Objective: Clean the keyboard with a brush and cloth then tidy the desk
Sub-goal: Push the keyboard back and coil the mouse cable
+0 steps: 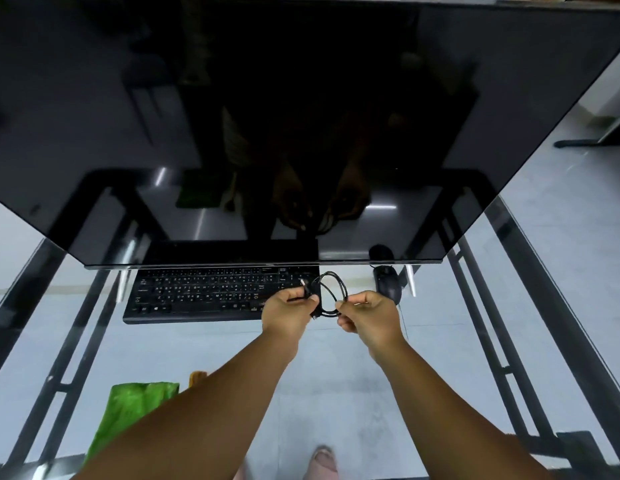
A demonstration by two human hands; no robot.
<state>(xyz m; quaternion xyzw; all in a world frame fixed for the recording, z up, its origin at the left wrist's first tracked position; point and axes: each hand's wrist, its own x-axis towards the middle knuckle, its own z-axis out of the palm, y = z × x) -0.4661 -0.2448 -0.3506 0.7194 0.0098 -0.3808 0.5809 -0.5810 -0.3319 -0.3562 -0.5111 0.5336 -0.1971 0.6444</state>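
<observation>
I see a large dark monitor [232, 116] filling the view from nine to three o'clock, a black mouse [388, 285] below its lower edge at about two o'clock, and a pale grey floor [336, 393] showing through the glass at six o'clock.

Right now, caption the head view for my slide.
Both hands, left hand and right hand, coil a black cable above the keyboard.

monitor [232, 116]: glossy black, mirror-like
desk [197, 348]: clear smooth glass, black metal frame
keyboard [204, 296]: matt black plastic
cloth [128, 414]: green fabric
</observation>
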